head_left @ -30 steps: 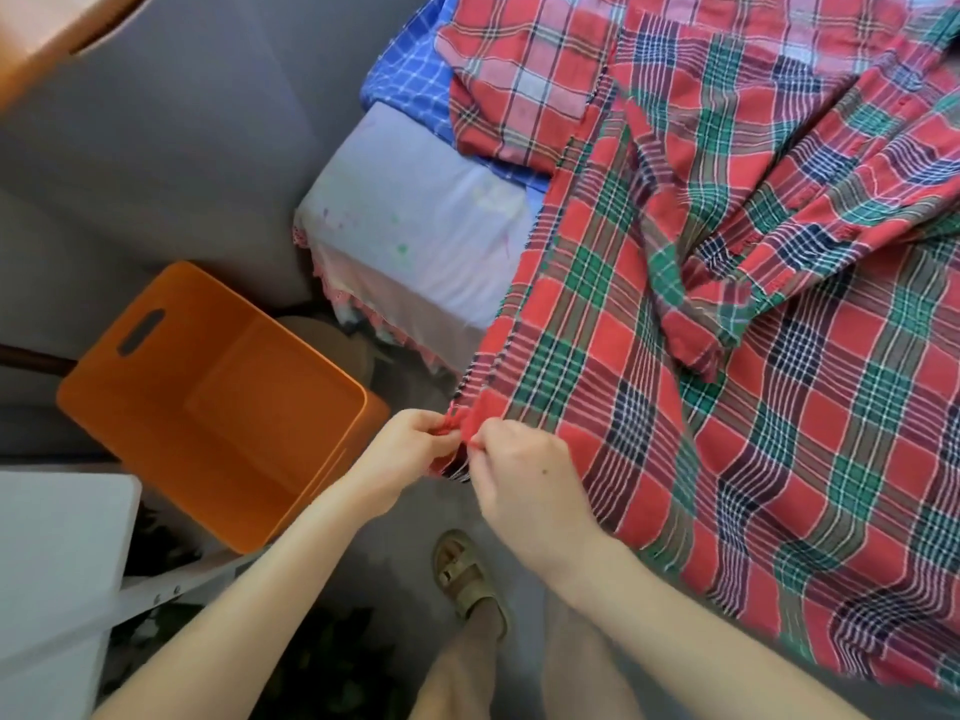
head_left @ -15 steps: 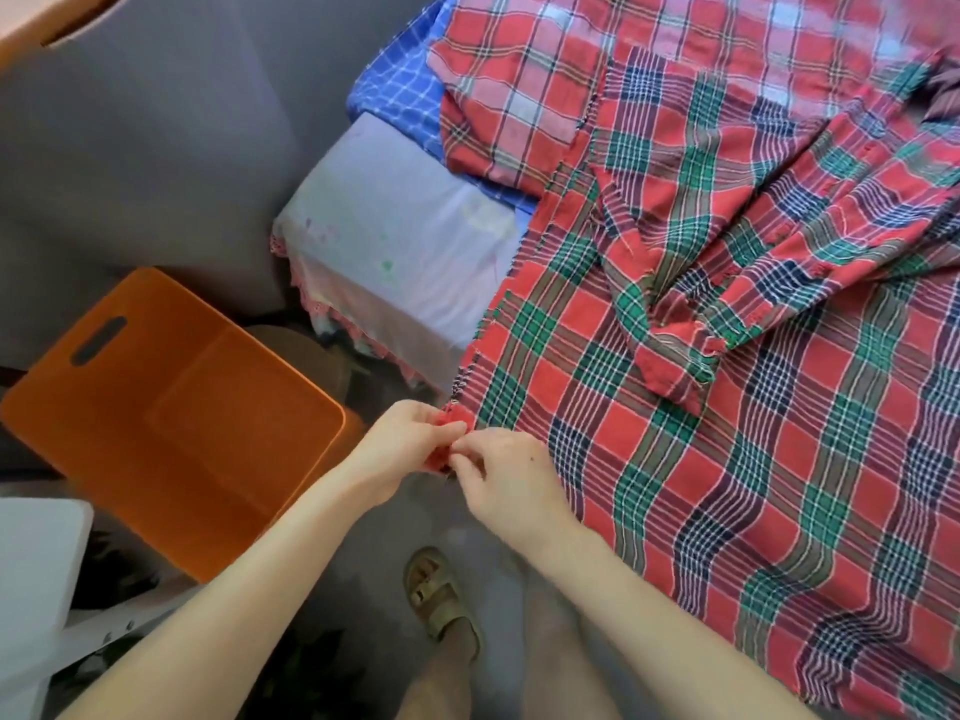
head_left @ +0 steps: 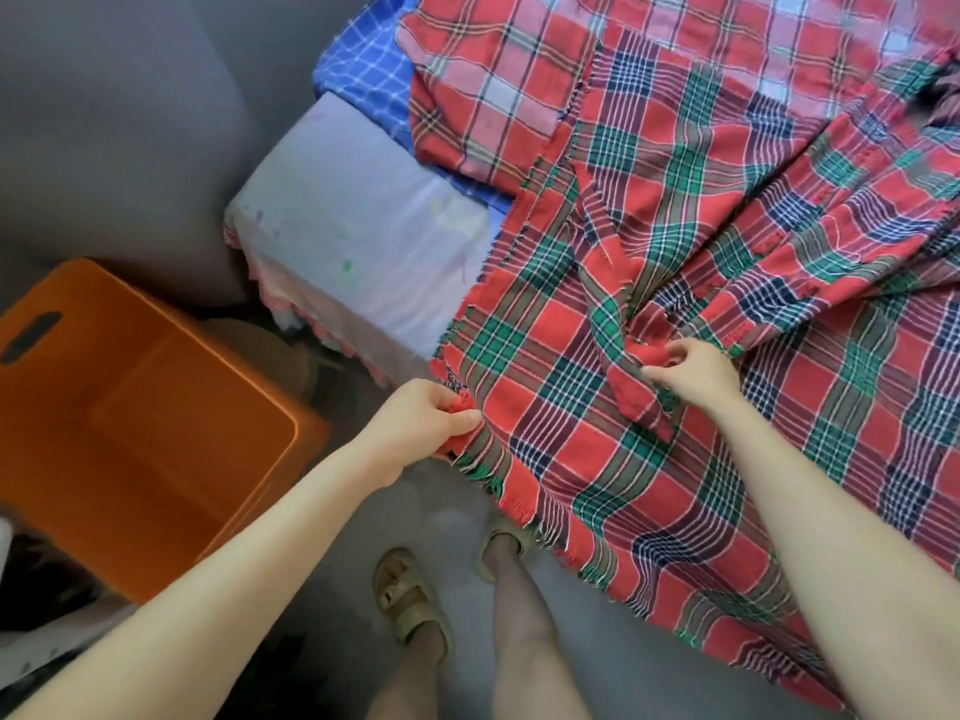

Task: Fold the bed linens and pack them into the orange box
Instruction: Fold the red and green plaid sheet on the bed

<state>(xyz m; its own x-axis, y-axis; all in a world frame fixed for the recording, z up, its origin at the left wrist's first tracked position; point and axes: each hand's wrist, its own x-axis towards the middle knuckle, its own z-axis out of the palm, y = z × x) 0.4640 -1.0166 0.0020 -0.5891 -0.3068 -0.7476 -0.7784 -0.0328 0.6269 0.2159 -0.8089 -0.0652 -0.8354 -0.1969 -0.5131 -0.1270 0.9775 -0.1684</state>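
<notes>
Where the left hand (head_left: 427, 423) is gripping: thumb and curled fingers are clamping together on the near-left corner of the plaid sheet (head_left: 566, 449), just off the bed's corner.
Right hand (head_left: 691, 375): fingers are curling onto a bunched, folded-over flap of the same sheet, further in on the bed.
Fringed edge (head_left: 519, 506): is running from the pinched corner diagonally toward the lower right, hanging over the bed side above the floor.
Left edge: is lying frayed along the mattress (head_left: 353, 226), leading away from the pinched corner.
Sheet body: is lying spread but creased, with ridges rising from the right hand toward the upper right.
Mattress cover: is showing bare, lilac, left of the sheet.
Other linens: a paler red plaid cloth (head_left: 493, 96) is lying at the far end, overlapping a blue checked cloth (head_left: 374, 80).
Orange box (head_left: 156, 433): is standing on the floor left of the bed corner, beside the left forearm, its opening facing the camera.
Open room: grey floor (head_left: 623, 662) is showing between box and bed, where sandalled feet (head_left: 410, 600) are standing.
</notes>
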